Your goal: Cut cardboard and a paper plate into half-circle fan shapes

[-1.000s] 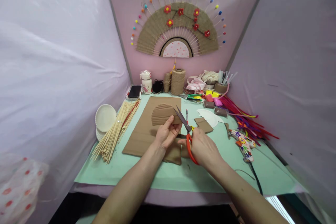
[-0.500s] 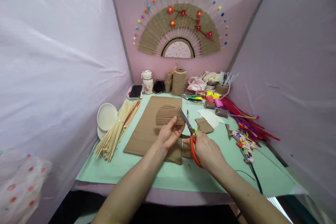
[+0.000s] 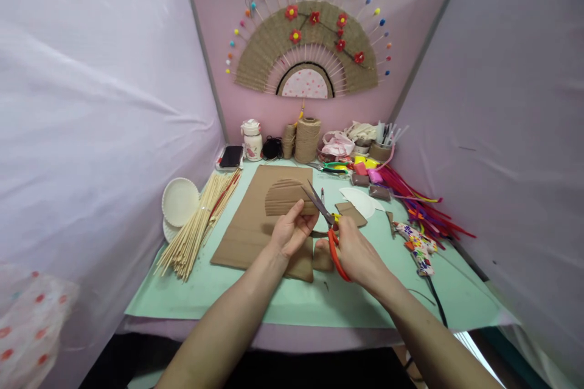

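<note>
My left hand (image 3: 294,230) pinches a half-round piece of corrugated cardboard (image 3: 285,197) by its lower right part, thumb on top. Orange-handled scissors (image 3: 334,252) are in my right hand (image 3: 353,249), with their blades parted and pointing up and left at the right edge of the piece. Below the held piece lies a large brown cardboard sheet (image 3: 246,231). Cardboard offcuts (image 3: 351,214) and a white paper shape (image 3: 360,202) rest to the right of the scissors.
Thin wooden sticks (image 3: 196,231) and white dishes (image 3: 180,202) are at left. Twine spools (image 3: 308,140), a bottle (image 3: 252,140) and a phone (image 3: 231,157) stand or lie behind. At right are pipe cleaners (image 3: 415,200) and a flower-patterned glue gun (image 3: 420,246). A decorated fan (image 3: 267,51) hangs on the back wall.
The scissor blades have opened wider at the cardboard's right edge. The whole view has shifted slightly, while my left hand keeps its hold on the piece.
</note>
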`<state>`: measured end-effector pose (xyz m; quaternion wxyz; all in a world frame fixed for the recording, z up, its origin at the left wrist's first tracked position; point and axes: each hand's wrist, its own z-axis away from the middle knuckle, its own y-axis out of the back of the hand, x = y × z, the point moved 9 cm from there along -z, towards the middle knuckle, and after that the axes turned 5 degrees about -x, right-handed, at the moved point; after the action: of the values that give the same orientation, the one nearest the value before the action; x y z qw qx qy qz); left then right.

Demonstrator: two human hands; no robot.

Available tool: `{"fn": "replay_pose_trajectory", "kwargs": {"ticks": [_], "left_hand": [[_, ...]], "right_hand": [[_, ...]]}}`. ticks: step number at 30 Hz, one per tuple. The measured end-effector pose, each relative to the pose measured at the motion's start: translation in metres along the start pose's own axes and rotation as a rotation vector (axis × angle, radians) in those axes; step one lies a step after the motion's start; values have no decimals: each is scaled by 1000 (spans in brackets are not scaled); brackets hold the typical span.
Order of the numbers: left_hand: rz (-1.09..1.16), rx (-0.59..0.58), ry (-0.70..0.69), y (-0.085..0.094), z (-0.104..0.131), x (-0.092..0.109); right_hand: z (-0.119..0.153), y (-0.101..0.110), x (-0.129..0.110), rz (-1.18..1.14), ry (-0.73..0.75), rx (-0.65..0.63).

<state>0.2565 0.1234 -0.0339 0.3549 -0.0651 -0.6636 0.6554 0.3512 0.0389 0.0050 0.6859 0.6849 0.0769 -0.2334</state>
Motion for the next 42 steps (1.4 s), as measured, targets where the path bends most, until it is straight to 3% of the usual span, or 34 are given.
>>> {"fn": "replay_pose_trajectory", "kwargs": {"ticks": [13,21,23,29,35,42], "left_hand": [[-24,30,48,4,2,-13],[-10,42,76,3,4,-14],[-10,45,74,3,3,-13],[31,92,-14,5,-2,-2],[48,109,-78,4,1,7],[49,105,-123,3,2,13]], "right_hand": [[9,1,2,230,-82,-48],[13,6,-1,254,-90,-57],[9,3,1,151,-51,-68],[-3,-20,4,-464,119,-112],[-3,-26,-4,-570,193,-77],[2,-45,-6,-679,184,-202]]}}
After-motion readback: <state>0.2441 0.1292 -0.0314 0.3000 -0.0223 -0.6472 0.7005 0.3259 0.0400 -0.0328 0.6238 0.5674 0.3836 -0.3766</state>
